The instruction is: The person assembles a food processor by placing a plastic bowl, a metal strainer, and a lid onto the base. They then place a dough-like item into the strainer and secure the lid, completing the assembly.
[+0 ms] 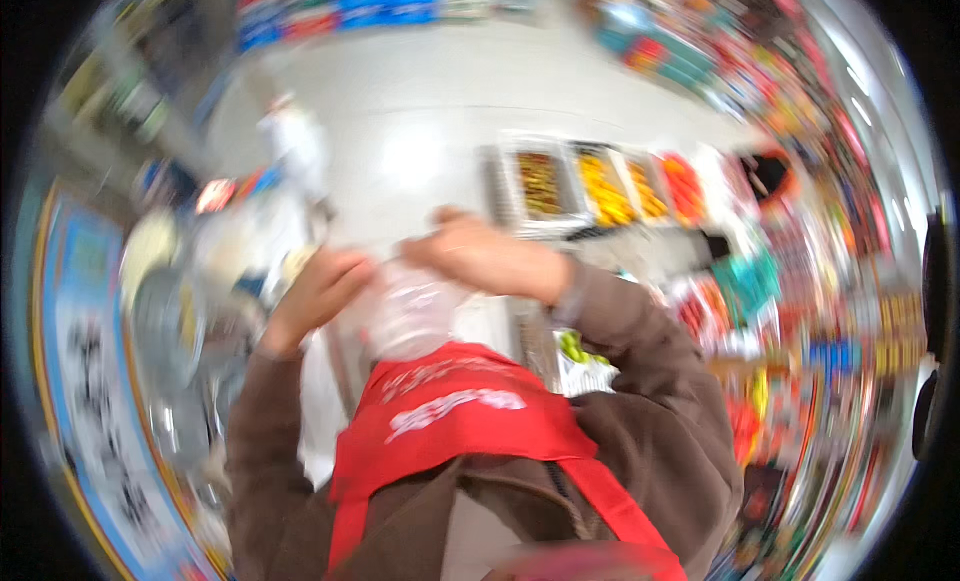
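A clear, whitish plastic thing (pixel 408 306) hangs between my two hands in front of the red apron (pixel 450 401); motion blur hides whether it is a bag or a tub. At its left edge is my left hand (pixel 325 289), its fingers bent in toward it. From the right, my right hand (pixel 488 256) reaches across its upper part, with the fingers curled at its rim. Both hands are smeared, so their exact hold is unclear. Brown sleeves cover my forearms.
Ahead on the right stand trays of brownish goods (pixel 540 184), yellow fruit (pixel 606 191) and red-orange produce (pixel 682 189). Green fruit (pixel 573 347) lies near my right elbow. Clear round containers (pixel 168 316) are at the left. Another person in white (pixel 295 149) is farther off. Packed shelves (pixel 840 331) line the right.
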A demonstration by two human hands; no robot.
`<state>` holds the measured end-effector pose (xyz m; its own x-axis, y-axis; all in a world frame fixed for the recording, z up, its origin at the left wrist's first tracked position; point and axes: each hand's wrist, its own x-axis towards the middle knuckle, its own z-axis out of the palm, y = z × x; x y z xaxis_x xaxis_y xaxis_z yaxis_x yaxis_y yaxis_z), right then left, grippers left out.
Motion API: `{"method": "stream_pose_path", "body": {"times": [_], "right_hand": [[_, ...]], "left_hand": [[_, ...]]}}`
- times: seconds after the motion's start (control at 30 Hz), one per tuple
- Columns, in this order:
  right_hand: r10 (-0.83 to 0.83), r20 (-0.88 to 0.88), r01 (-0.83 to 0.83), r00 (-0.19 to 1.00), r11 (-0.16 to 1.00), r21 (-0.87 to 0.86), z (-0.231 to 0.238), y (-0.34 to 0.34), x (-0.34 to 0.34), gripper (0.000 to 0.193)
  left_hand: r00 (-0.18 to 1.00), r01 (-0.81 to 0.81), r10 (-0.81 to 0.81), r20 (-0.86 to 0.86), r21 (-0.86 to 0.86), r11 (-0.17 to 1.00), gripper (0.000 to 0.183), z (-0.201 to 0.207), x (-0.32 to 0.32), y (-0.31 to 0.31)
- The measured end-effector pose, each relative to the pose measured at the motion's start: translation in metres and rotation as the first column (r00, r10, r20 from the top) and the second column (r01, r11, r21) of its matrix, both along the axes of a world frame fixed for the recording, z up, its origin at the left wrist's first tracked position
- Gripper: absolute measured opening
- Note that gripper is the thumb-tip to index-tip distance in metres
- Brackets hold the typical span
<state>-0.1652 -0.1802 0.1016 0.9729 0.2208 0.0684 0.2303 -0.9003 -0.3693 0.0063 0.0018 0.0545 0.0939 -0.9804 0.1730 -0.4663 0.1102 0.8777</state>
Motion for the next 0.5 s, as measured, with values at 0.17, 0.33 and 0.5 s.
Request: {"method": "stream_pose_path", "body": {"times": [0.17,0.33,0.5], "right_hand": [[-0.178,0.198,0.125,0.964,0.959,0.254,-0.006,-0.001,0.003,0.016],[-0.461,0.179,0.284,0.869,0.762,0.582,-0.036,-0.018,-0.007,0.026],[-0.613,-0.129,0.248,0.78,0.114,0.962,-0.1,-0.026,-0.023,0.034]], "left_hand": [[0.959,-0.15,0.156,-0.235,0.04,0.988,0.032,0.0,0.001,-0.014],[0.794,-0.346,0.259,-0.55,-0.058,0.937,0.031,-0.019,0.014,-0.035],[0.573,-0.43,0.186,-0.798,-0.099,0.897,0.029,-0.023,0.043,-0.043]]}}
